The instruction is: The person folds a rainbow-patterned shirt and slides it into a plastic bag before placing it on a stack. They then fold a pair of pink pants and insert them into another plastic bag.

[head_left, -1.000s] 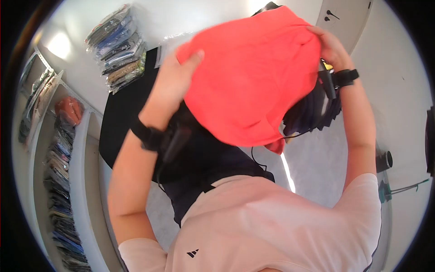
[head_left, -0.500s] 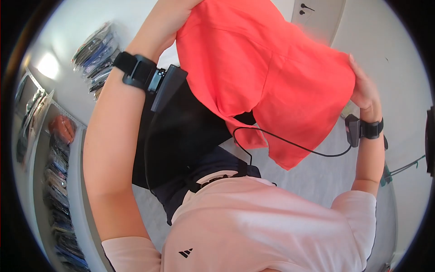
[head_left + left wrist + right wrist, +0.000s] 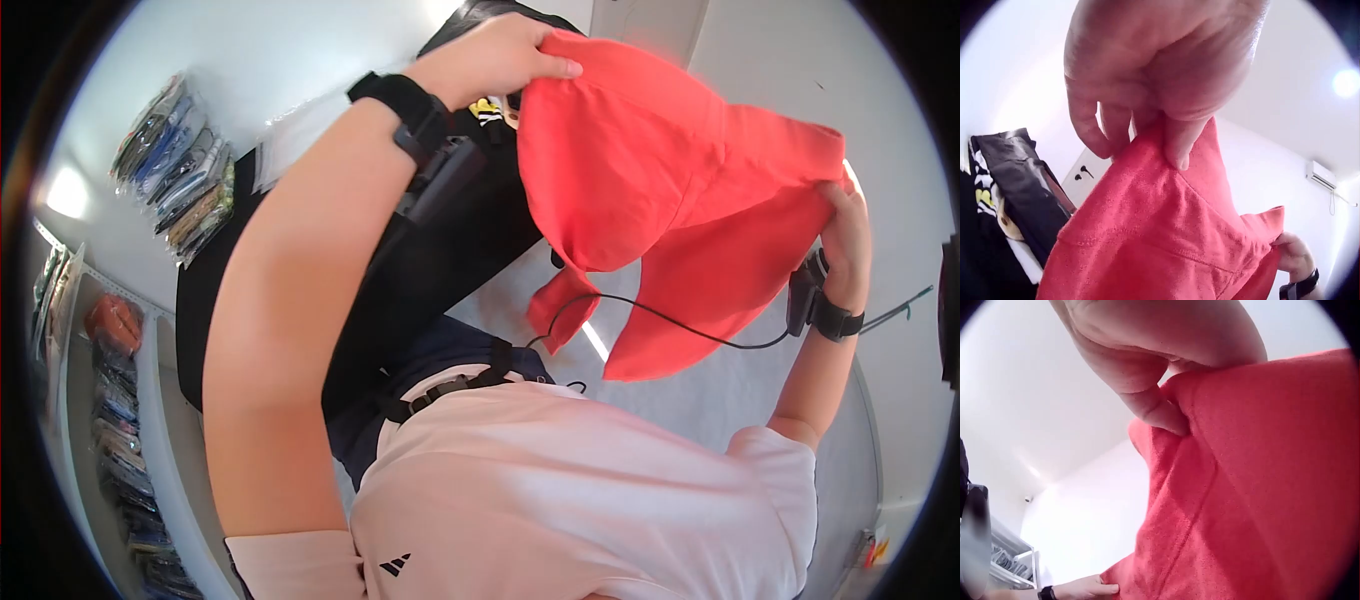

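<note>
A coral-red garment (image 3: 640, 160) with stitched seams hangs in the air between both hands, its upper edge stretched across and its lower parts drooping in separate flaps. At its upper left corner, my left hand (image 3: 500, 60) pinches the cloth; the left wrist view shows the thumb (image 3: 1180, 147) in front of the fabric and fingers behind. My right hand (image 3: 848, 235) grips the opposite upper end, lower than the left. In the right wrist view that thumb (image 3: 1157, 412) presses into a fold of the garment. Some of the right fingers are hidden by the cloth.
A black-covered table (image 3: 455, 235) lies beyond and left, with a stack of bagged clothes (image 3: 190, 180) at its back. Dark folded clothing (image 3: 1019, 181) sits at its far end. Shelves of packed garments (image 3: 125, 440) line the left. A black cable (image 3: 680, 325) hangs from the right wrist.
The garment has been turned and spread between the hands, with its flaps now hanging down. The right hand has moved right and lower; the left hand rose, then came down slightly rightward.
</note>
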A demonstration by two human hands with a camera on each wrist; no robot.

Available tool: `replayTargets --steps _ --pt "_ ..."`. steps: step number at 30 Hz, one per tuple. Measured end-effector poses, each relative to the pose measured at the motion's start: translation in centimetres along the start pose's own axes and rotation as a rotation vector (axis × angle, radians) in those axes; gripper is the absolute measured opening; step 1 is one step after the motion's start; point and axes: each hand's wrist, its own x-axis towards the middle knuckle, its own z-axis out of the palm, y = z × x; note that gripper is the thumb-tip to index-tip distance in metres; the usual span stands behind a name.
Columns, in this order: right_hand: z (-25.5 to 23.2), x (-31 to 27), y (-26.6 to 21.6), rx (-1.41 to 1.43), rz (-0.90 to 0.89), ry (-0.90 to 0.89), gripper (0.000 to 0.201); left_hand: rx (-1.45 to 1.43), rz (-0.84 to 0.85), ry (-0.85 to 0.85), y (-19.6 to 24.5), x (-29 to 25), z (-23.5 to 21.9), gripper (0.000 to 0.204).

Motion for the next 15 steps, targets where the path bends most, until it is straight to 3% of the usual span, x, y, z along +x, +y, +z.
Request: replayTargets --steps 1,4,6,9,12,15 --pt "0.8 -1.1 -0.2 -0.022 0.039 0.007 0.025 0.127 0.058 0.036 0.1 0.6 1.1 0.037" --pt "-1.8 -1.7 1.6 -0.084 0.168 -0.011 0.027 0.032 0.031 0.022 -0.1 1.3 3.3 0.035" --pt "-2.2 -2.5 2.8 -0.106 0.276 -0.018 0.029 -0.179 -0.098 -0.031 -0.3 1.7 4.3 0.034" --pt "-4.5 -2.6 7.6 0.001 0.299 0.097 0.032 -0.321 -0.093 -0.024 -0.3 1.4 5.6 0.034" --pt "-0.9 -3.9 7.2 0.232 0.339 0.117 0.023 -0.367 -0.1 -0.008 -1.6 1.1 6.1 0.035" --pt "0.9 -4.5 6.8 0.279 0.34 0.077 0.02 -0.431 -0.107 -0.002 -2.0 0.2 5.5 0.034"
